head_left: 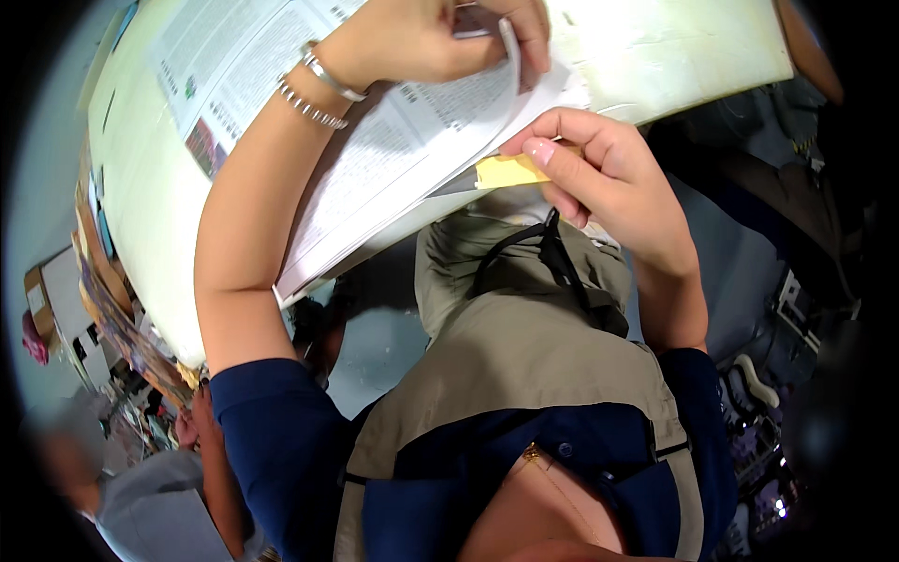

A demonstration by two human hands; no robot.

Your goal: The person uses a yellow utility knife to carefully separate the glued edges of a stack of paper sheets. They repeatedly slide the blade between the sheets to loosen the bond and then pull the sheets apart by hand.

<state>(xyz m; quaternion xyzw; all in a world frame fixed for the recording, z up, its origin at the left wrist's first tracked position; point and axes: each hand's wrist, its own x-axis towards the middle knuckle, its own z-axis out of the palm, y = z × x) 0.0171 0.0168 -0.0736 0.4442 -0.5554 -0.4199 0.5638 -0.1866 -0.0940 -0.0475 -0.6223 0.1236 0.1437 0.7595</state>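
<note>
A stack of printed paper sheets [412, 140] lies on the pale table, along its near edge. My left hand [440, 42] is at the far right end of the stack, its fingers bent around the curled-up edge of the top paper. The hand's upper part runs out of the picture. In my right hand [609, 169], at the table's near edge, is a flat grey blade with a yellow wrapped handle [506, 171], pinched between thumb and fingers. The blade points left, and part of it lies beneath the papers' edge.
The pale table [693, 47] extends behind and to both sides of the sheets. A co-worker in grey [169, 506] is at lower left, near a cluttered heap of items. Shoes [754, 384] stand on a rack at right. Another person's arm [813, 51] shows at upper right.
</note>
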